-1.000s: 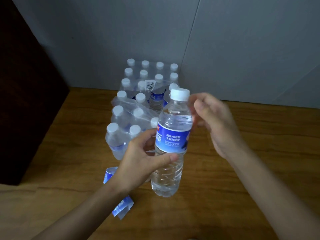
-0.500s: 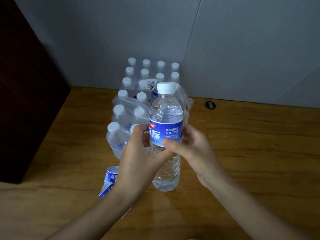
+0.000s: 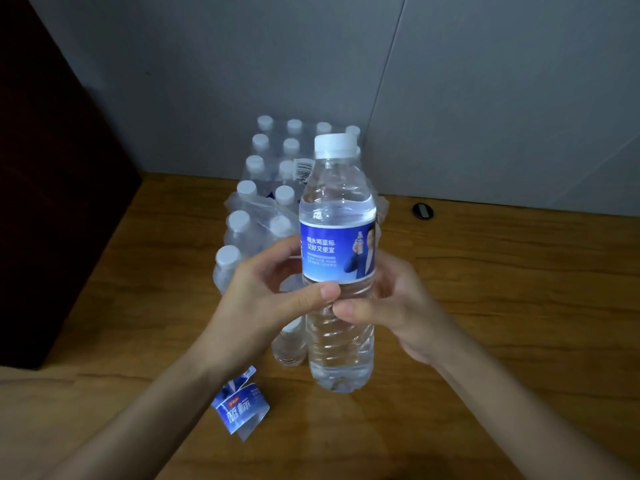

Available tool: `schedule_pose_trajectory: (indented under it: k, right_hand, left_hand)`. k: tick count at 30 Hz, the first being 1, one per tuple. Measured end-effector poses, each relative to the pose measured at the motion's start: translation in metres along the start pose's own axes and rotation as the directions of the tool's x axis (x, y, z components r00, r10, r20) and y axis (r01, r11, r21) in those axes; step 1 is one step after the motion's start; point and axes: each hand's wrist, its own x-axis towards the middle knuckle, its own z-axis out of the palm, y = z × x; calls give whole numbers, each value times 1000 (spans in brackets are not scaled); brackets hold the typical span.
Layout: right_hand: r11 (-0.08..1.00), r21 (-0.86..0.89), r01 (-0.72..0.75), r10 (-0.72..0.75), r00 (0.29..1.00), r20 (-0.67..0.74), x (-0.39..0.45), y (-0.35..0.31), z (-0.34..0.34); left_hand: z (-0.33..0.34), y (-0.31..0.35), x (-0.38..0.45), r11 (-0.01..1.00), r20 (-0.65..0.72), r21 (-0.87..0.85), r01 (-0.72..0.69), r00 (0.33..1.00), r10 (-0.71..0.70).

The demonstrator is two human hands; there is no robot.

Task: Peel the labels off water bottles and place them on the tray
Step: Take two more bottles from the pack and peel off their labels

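A clear water bottle [image 3: 337,344] with a white cap stands upright in the air between both hands, above the wooden table. Its blue label [image 3: 337,252] wraps the middle and is whole. My left hand [image 3: 263,299] grips the bottle from the left, thumb just under the label. From the right, my right hand [image 3: 398,306] holds it too, with the thumb across the front below the label. A peeled blue label [image 3: 240,408] lies curled on the table under my left forearm. A bare bottle [image 3: 289,344] stands behind the held one.
A shrink-wrapped pack of capped water bottles [image 3: 263,192] stands at the back against the grey wall. A small black round object [image 3: 423,211] lies on the table at the right. A dark cabinet side [image 3: 52,202] bounds the left.
The bottle has turned so a different side of the label faces me. My right hand came from beside the cap down onto the bottle's middle. The bottle now fills more of the view.
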Motion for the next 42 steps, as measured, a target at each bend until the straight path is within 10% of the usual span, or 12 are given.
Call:
schedule_pose_trajectory:
  k: [8,18,26,36,42]
  right_hand:
    - [879,-477,21,-150,961,-234,0,7,17]
    - [993,25,-113,107,980,165,9,4,-5]
    - [996,83,-30,27,999,27,9,5,-2]
    - [944,-329,26,-62,993,-101,4,7,9]
    - [713,-672,199,-470,847,-248,1,-8,9]
  left_hand:
    - [10,2,2,989,-213,146,-1,977,32]
    - [-22,0,11,987,21,-142,78,997,-75]
    - [-15,-2,9,983,16,-173,65,998,-63]
    - [-10,-7,3,999,-97,-42,26,995,-30]
    - [-11,-3,3,989,-244,140,42,970,-7]
